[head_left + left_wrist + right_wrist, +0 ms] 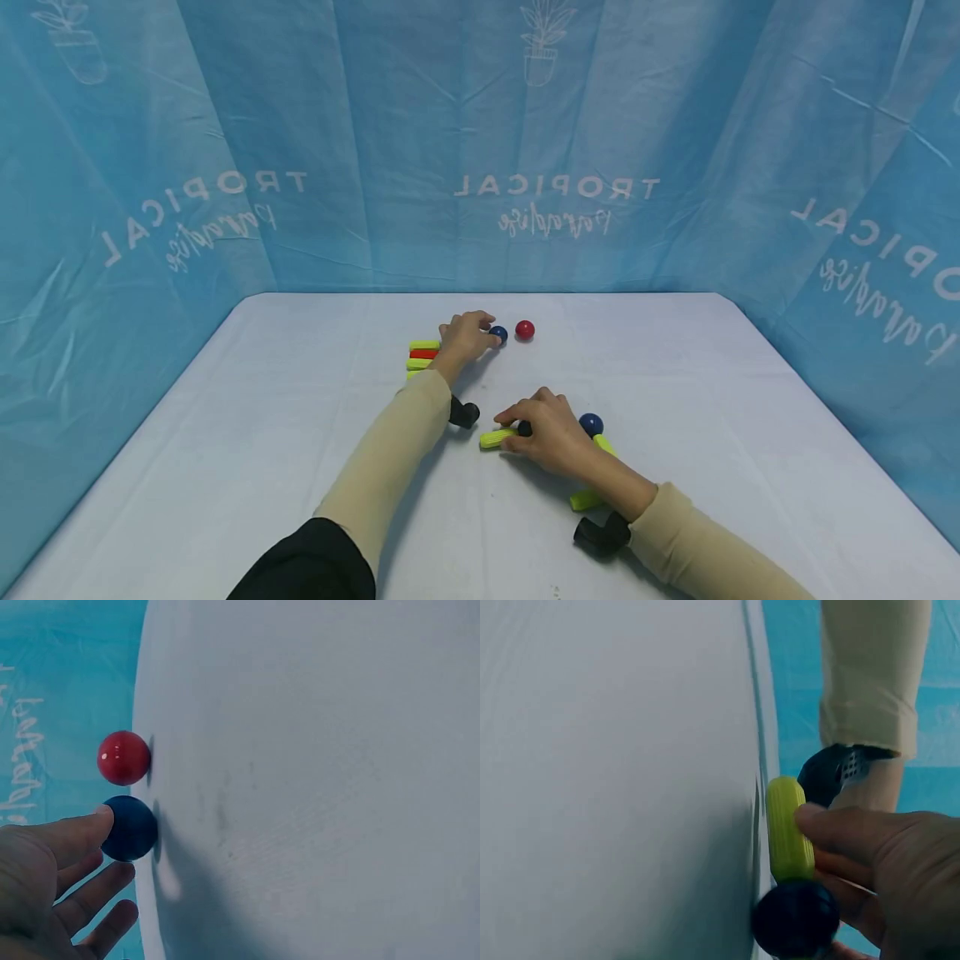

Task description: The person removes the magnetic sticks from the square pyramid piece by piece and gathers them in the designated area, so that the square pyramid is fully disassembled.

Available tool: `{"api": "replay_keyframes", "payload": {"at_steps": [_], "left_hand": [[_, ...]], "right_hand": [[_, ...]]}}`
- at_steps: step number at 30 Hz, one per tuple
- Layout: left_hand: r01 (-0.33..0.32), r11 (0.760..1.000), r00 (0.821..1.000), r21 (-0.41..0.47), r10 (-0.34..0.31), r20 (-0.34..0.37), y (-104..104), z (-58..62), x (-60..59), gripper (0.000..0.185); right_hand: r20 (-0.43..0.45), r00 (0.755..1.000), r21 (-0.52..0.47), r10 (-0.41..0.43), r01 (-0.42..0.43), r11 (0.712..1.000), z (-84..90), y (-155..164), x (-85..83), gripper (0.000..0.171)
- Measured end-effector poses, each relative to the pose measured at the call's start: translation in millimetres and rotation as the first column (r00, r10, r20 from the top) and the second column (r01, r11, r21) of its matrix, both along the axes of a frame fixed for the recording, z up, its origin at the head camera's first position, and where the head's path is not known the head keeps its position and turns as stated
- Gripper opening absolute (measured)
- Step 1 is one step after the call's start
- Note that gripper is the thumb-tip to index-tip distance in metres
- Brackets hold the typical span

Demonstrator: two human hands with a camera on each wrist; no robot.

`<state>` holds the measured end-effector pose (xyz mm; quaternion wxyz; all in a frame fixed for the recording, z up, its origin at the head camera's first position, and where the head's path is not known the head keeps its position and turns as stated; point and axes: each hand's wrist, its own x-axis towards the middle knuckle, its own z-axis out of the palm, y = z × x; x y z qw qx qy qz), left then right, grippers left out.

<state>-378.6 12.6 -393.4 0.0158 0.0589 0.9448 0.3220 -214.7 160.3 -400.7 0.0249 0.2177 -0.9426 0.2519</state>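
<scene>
At the back of the table my left hand (463, 335) has thumb and fingers around a blue ball (135, 829), the thumb on its side in the left wrist view. The other fingers are spread beneath in that view. A glossy red ball (525, 330) lies just right of it. Nearer the front, my right hand (551, 433) pinches a ribbed yellow-green stick (787, 825) between thumb and fingers. A dark ball (796, 919) sits at the stick's end. Beside the right hand are another blue ball (591, 425) and a yellow-green stick (603, 445), partly covered by the hand.
Yellow-green sticks and a red stick (423, 354) lie side by side left of my left hand, partly hidden by its arm. A further yellow-green stick (586, 500) lies under the right wrist. White cloth covers the table (300, 400); a blue printed curtain (420, 133) surrounds it.
</scene>
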Motion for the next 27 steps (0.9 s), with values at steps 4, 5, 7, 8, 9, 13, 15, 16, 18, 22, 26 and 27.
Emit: {"api": "replay_keyframes", "payload": {"at_steps": [4, 5, 7, 8, 9, 13, 15, 16, 18, 22, 26, 27], "left_hand": [[0.012, 1.000, 0.998, 0.026, -0.011, -0.060, -7.7, 9.4, 8.4, 0.043], [0.020, 0.999, 0.997, 0.040, -0.017, -0.077, -9.8, 12.4, 11.6, 0.042], [0.038, 0.997, 0.994, 0.074, -0.030, -0.105, -14.6, 18.5, 19.5, 0.041], [0.047, 0.995, 0.993, 0.092, -0.036, -0.116, -17.1, 21.2, 23.9, 0.041], [0.052, 0.993, 0.991, 0.109, -0.039, -0.125, -19.7, 23.6, 28.3, 0.040], [0.065, 0.987, 0.990, 0.149, -0.045, -0.136, -30.8, 29.8, 48.2, 0.037], [0.073, 0.986, 0.990, 0.150, -0.053, -0.130, -35.8, 29.9, 59.5, 0.036], [0.077, 0.986, 0.991, 0.151, -0.058, -0.124, -38.4, 29.1, 65.8, 0.036], [0.087, 0.985, 0.991, 0.148, -0.070, -0.114, -42.8, 26.4, 78.7, 0.036], [0.116, 0.978, 0.992, 0.174, -0.104, -0.079, -49.0, 19.1, 106.7, 0.034], [0.157, 0.967, 0.988, 0.199, -0.152, -0.039, -53.7, 12.6, 131.8, 0.033], [0.166, 0.966, 0.986, 0.200, -0.163, -0.033, -54.9, 10.6, 136.8, 0.033]], "right_hand": [[-0.030, 0.999, 0.021, -0.022, 0.023, 1.000, 6.6, 2.6, 3.1, 0.034], [-0.031, 0.999, 0.029, -0.032, 0.033, 0.999, 8.2, 3.8, 3.7, 0.035], [-0.026, 0.998, 0.044, -0.052, 0.053, 0.998, 11.2, 7.0, 5.1, 0.037], [-0.021, 0.998, 0.047, -0.061, 0.062, 0.997, 12.9, 8.8, 5.8, 0.038], [-0.016, 0.997, 0.050, -0.070, 0.071, 0.996, 14.1, 10.7, 6.3, 0.039], [0.012, 0.996, 0.058, -0.092, 0.091, 0.994, 14.9, 19.9, 6.6, 0.043], [0.027, 0.995, 0.063, -0.097, 0.096, 0.993, 12.8, 24.9, 6.1, 0.043], [0.037, 0.994, 0.066, -0.101, 0.098, 0.993, 11.8, 26.9, 5.9, 0.043], [0.048, 0.994, 0.067, -0.102, 0.099, 0.993, 9.7, 29.8, 5.4, 0.043], [0.058, 0.994, 0.061, -0.094, 0.091, 0.994, 6.8, 32.2, 4.4, 0.043], [0.059, 0.995, 0.049, -0.076, 0.073, 0.996, 5.6, 32.3, 3.4, 0.041], [0.063, 0.995, 0.046, -0.072, 0.069, 0.997, 5.4, 32.2, 3.4, 0.041]]}}
